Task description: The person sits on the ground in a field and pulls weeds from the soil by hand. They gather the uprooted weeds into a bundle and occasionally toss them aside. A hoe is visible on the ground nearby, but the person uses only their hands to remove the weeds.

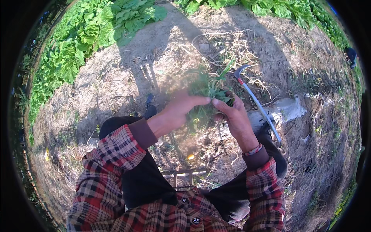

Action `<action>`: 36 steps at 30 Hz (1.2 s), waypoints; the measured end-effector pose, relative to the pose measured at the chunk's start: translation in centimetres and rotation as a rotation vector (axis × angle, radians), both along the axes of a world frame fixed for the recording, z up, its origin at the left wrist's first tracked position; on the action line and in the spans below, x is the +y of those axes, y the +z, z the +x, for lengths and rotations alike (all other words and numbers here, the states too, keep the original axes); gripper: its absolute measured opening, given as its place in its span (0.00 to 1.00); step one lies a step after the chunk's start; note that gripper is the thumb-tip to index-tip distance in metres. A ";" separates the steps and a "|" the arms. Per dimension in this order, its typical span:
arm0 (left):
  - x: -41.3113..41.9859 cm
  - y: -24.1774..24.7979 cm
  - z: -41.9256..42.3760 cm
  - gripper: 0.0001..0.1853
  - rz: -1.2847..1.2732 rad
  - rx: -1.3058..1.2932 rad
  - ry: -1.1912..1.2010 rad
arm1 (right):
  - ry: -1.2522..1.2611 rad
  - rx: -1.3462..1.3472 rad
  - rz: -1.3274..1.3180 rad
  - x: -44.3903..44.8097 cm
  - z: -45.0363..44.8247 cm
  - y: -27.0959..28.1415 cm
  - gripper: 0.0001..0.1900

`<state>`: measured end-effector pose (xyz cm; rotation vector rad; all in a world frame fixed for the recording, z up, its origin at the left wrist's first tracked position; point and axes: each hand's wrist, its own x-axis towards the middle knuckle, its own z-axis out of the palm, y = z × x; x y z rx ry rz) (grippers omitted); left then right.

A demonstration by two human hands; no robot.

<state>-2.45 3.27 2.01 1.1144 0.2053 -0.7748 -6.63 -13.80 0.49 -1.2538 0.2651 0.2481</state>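
Note:
Before me, both hands meet at a bunch of green leafy plants. My left hand comes in from the left with its thumb across the stems; its fingers are hidden behind the blur and the leaves. My right hand pinches the same bunch between thumb and curled fingers, the two thumb tips almost touching. Just right of that hand lies a sickle with a curved dark blade, a red collar and a long grey handle. Its handle end rests by my right leg. A hazy smear over the middle of the view softens the leaves.
Rows of broad-leaved green vegetables border the ground at the top and upper left. Dry stalks lie beyond the hands. A torn sheet of pale plastic film sits at right. Between my legs shows a metal frame.

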 end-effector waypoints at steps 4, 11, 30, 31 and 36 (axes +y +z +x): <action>-0.9 -0.1 -0.3 0.18 0.053 -0.010 -0.017 | -0.065 -0.001 -0.111 -0.3 -0.1 0.3 0.13; -1.8 -0.1 0.4 0.16 -0.017 -0.022 -0.019 | -0.120 0.000 -0.201 -1.1 -0.6 1.4 0.09; -2.4 0.4 0.7 0.24 -0.016 -0.066 -0.005 | -0.021 0.067 -0.368 -1.5 -0.1 0.6 0.11; -2.6 0.6 0.4 0.25 0.005 -0.053 -0.003 | -0.024 -0.028 -0.387 -1.5 -0.1 -0.2 0.10; -2.3 2.1 0.2 0.23 0.075 -0.030 -0.016 | -0.069 -0.078 -0.283 -1.1 -0.4 0.1 0.09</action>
